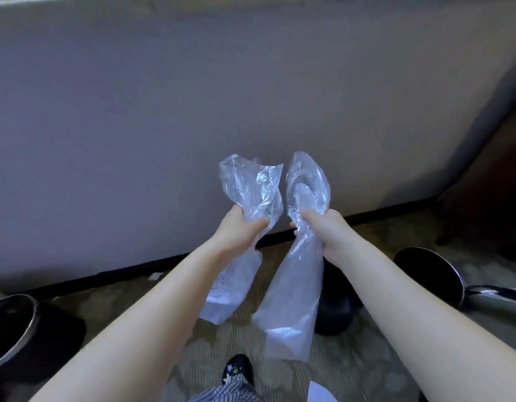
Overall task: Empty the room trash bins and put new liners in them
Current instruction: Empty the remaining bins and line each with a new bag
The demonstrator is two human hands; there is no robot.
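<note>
Holding two clear plastic bags up in front of the body, the person has the left grip [239, 227] clenched round the bunched middle of the left liner [251, 187] and the right grip [323, 230] clenched round the neck of the right liner [291, 285]. Both hang free above the floor, held apart, probably so that each can be shaken open for its own bin. A black bin [338, 303] stands just behind the right liner, a second black bin [16, 329] sits at the left edge, and a third bin [425, 271], chrome-rimmed, lies tilted at the right. Patterned carpet [352, 372] meets a pale wall [193, 97] at a dark baseboard [106, 274], where a paper scrap [154, 276] lies.
</note>
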